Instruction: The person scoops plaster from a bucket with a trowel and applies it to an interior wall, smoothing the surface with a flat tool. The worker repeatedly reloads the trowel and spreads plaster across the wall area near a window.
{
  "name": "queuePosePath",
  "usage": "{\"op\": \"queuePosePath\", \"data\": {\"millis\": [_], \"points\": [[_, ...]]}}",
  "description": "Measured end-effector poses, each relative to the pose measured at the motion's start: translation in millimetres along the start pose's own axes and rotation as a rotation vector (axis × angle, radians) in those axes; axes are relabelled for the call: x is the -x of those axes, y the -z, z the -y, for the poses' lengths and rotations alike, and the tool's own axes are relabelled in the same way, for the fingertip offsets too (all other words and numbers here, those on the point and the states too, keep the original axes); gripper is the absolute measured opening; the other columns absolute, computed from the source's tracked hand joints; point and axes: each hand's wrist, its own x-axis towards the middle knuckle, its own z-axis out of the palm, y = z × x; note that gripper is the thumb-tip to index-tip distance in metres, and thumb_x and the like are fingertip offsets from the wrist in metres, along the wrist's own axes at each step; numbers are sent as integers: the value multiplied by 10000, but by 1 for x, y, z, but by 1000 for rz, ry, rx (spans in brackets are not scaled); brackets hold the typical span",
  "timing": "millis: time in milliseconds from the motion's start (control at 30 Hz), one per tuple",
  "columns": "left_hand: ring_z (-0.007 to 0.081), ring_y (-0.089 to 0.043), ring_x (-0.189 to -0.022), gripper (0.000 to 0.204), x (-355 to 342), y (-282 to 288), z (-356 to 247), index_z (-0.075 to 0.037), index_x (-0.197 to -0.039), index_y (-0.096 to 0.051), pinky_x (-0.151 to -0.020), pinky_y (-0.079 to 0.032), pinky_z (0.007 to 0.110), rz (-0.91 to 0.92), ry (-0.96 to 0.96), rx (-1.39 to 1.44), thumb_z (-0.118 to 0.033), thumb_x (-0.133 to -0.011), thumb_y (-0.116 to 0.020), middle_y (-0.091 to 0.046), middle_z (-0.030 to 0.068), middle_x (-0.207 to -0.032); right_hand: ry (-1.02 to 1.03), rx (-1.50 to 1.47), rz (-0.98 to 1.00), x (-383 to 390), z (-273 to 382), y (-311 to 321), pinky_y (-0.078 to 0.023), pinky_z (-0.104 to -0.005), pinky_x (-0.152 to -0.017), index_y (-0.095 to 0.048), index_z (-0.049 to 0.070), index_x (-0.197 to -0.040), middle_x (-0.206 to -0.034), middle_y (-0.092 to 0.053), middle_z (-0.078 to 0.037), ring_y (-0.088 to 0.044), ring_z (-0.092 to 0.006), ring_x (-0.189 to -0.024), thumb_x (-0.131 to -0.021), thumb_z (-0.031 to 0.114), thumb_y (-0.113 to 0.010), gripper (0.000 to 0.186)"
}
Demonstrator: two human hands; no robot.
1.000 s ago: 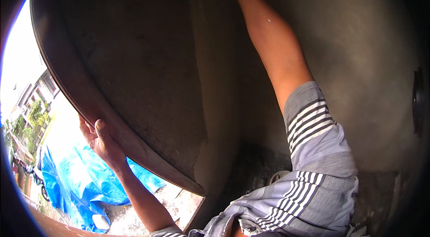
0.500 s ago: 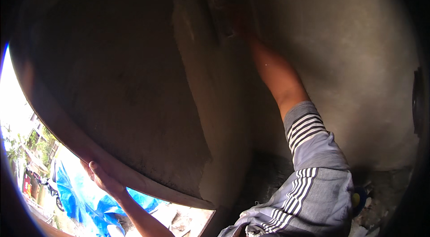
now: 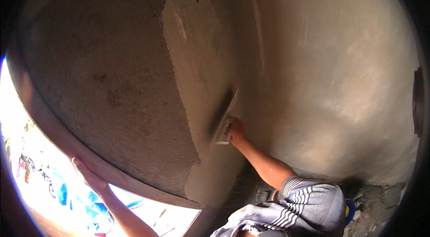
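Observation:
My right hand point(image 3: 236, 130) is closed around the grip of a plastering trowel point(image 3: 222, 133). The trowel's long flat blade lies slantwise at the wall, near the corner. Beneath it runs a strip of smooth, lighter wet plaster point(image 3: 197, 76), with a ragged left edge against the rough dark wall point(image 3: 121, 76). At lower left my left hand point(image 3: 91, 179) holds the edge of the frame point(image 3: 107, 170) around a bright opening. Its thumb shows, while the other fingers are mostly hidden.
A smooth plastered wall point(image 3: 349, 80) curves away on the right, with a dark object point(image 3: 417, 102) at its far edge. Through the opening a blue tarp point(image 3: 92, 208) shows in glare. Rubble point(image 3: 374, 210) and a blue and yellow item point(image 3: 350, 212) lie low on the right.
My right hand has come down the wall from high up, bringing the trowel into clear sight. The picture has brightened. My left hand stays at the frame.

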Motion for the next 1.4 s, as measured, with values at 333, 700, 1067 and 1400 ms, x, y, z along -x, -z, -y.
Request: {"op": "queuePosePath", "data": {"millis": [333, 700, 1067, 1400], "points": [[305, -401, -1249, 815, 15, -17, -21, 23, -1408, -345, -1051, -307, 410, -4, 7, 122, -566, -879, -535, -416, 205, -1368, 1001, 525, 304, -129, 116, -80, -456, -326, -595, -586, 53, -1187, -784, -585, -74, -544, -178, -681, -881, 156, -568, 323], [305, -312, -1355, 642, 14, 1, -20, -12, -1433, -331, -1124, -215, 419, 41, -59, -2, -446, -969, -417, -322, 196, -1475, 1615, 1247, 363, -41, 405, -276, -491, -391, -848, -548, 28, -1131, -1103, -608, -124, -602, -247, -980, -877, 158, -544, 285], [309, -340, -1330, 638, 18, -18, -16, 0, -1433, -324, -1108, -248, 418, 55, -25, 101, -424, -966, -420, -336, 197, -1461, 1736, 877, 295, -137, 508, -219, -409, -377, -972, -476, 13, -1290, -1213, -567, -158, -530, -281, -1131, -899, 309, -570, 500], [320, -322, -1309, 748, 18, 10, 16, 23, -1442, -245, -1092, -226, 438, -51, 113, 254, -491, -931, -429, -312, 202, -1436, 1051, 643, 329, -167, 466, -254, -346, -397, -1031, -453, 79, -1358, -1329, -500, -159, -482, -294, -1204, -951, 417, -459, 529]]}}
